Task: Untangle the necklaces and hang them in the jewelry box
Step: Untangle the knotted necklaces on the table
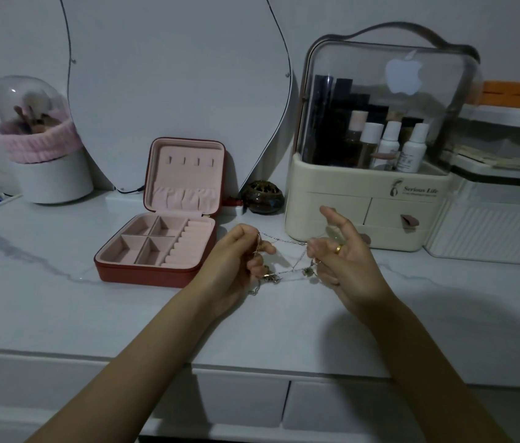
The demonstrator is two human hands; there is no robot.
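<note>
Necklaces (279, 251) strung between both hands, held up above the bench (60, 298), just right of the open jewelry box (156, 251). Thin silver chains stretched taut across the gap, crossing lower down; tangled clump with small pendants hanging under the left hand (236, 260), a dark pendant close to the right hand (341, 254).

Left grip: fingers curled closed, pinching the chain at the top near the knuckles, loose loops trailing below the palm. Right grip: thumb and lower fingers clamped on the chain end, index finger raised and extended, other fingers half spread. Gold ring (338, 249) on one right finger.

Chains fine, pale metal, several strands; count not resolvable. Knots not resolvable either.

Jewelry box red outside, pink lining, lid upright against the mirror (172, 75). Four hooks in the lid bare, gathered pocket beneath them. Base split into square compartments and a ring-roll strip, nothing seen in them.

Behind the right hand: cream cosmetic organiser (364, 199) with clear dome and bottles inside. Small dark round pot (263, 198) between box and organiser. Brush holder (41, 139) with pink band far left.
</note>
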